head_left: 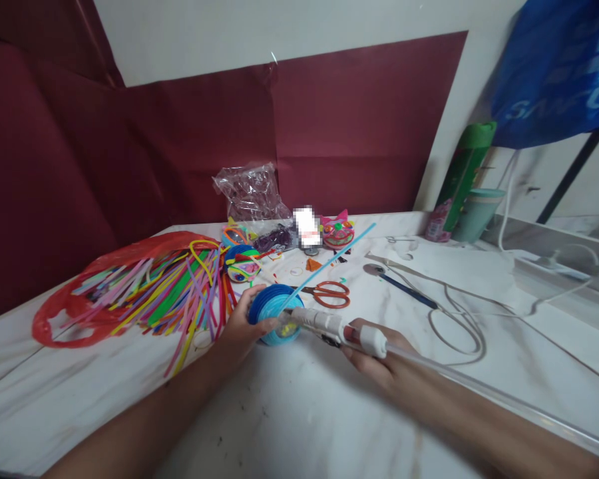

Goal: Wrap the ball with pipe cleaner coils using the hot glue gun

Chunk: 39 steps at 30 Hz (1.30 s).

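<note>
My left hand [247, 318] is closed around the side of a blue pipe-cleaner ball [275, 299], dark blue at its top and light blue toward me. A light blue pipe cleaner [337, 261] sticks out from it, up and to the right. In my right hand [374, 356] is a white hot glue gun [322, 324], with a long clear glue stick [479, 384] trailing from its back. The gun's nozzle points at the near face of the ball, close to my left thumb. Whether the tip touches is hard to make out.
Many coloured pipe cleaners [164, 289] lie in a red plastic bag [60, 319] on the left. Behind the ball are orange-handled scissors [332, 295], a pink cat-like figure [338, 231] and a clear bag [249, 193]. To the right are a dark-handled tool [404, 287], cables [472, 332] and a cup [479, 213].
</note>
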Each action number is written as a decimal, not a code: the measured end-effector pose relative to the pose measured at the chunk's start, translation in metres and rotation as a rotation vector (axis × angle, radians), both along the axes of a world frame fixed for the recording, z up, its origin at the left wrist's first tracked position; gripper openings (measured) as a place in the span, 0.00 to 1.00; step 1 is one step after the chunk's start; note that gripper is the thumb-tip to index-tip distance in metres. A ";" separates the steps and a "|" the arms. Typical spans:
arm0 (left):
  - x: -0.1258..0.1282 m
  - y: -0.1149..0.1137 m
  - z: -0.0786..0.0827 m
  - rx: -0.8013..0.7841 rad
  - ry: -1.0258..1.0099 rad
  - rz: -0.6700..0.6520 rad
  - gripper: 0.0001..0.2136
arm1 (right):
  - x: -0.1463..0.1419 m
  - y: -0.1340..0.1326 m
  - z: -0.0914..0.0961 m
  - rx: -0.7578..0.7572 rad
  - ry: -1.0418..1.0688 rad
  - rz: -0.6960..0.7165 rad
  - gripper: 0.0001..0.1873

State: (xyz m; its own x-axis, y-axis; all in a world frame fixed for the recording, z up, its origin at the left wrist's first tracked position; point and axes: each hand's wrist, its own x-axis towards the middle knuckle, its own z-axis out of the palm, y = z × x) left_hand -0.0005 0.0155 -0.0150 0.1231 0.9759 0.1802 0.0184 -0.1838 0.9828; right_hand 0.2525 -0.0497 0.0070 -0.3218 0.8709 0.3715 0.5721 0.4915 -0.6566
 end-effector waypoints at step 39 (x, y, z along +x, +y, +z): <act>-0.010 0.016 -0.012 -0.154 -0.192 0.008 0.32 | 0.008 0.009 -0.002 -0.014 -0.034 -0.020 0.10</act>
